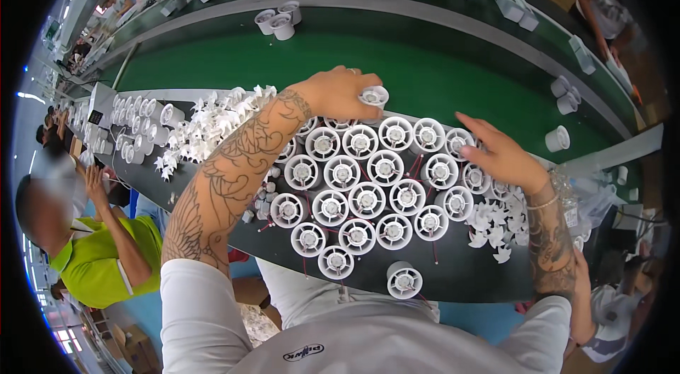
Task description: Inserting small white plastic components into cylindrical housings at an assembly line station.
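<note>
My left hand (343, 94) is closed round a small white round fan housing (374, 95) at the far edge of the dark work table. Below it stands a close cluster of similar white fan housings (367, 200), with spoked open tops, round centres and thin red wires. Over the right side of this cluster is my right hand (504, 158), its thumb and fingers apart and nothing held. Its thumb is beside one housing (460, 140); whether they touch I cannot tell. A single housing (404, 280) stands apart at the near edge.
White bladed fan wheels lie in a heap (219, 122) at left and a smaller pile (499, 222) at right. Beyond runs a green conveyor belt (397, 41) carrying a few housings (282, 25). A person in a yellow-green shirt (106, 261) sits at left. Plastic bags (588, 200) lie right.
</note>
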Demonstrator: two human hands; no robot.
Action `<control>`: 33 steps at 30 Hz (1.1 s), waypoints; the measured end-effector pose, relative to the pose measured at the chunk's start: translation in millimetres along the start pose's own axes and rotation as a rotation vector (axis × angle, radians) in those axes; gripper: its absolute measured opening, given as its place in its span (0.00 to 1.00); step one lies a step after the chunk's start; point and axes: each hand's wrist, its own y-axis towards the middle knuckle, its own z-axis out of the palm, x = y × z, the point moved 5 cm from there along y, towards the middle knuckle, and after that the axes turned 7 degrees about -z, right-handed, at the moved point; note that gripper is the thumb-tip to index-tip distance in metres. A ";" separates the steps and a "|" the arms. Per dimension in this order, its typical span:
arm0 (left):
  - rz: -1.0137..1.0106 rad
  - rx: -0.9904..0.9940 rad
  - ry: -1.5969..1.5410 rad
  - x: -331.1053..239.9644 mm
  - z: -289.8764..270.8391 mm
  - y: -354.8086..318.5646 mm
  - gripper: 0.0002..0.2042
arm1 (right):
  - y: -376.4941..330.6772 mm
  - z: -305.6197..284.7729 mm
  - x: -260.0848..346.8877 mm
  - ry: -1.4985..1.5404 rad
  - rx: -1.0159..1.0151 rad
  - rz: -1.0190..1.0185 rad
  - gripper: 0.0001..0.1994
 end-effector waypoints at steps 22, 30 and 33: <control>0.180 -0.137 -0.083 -29.4 11.9 -8.5 0.18 | -0.3 0.0 4.5 0.042 0.137 -0.109 0.20; 0.206 -0.214 -0.124 -51.8 24.7 -12.8 0.19 | -32.9 -93.6 -52.3 -0.900 -0.525 0.204 0.21; 0.214 -0.182 -0.133 -55.7 26.3 -9.5 0.21 | -56.5 -96.9 -118.5 -0.764 -0.355 0.622 0.23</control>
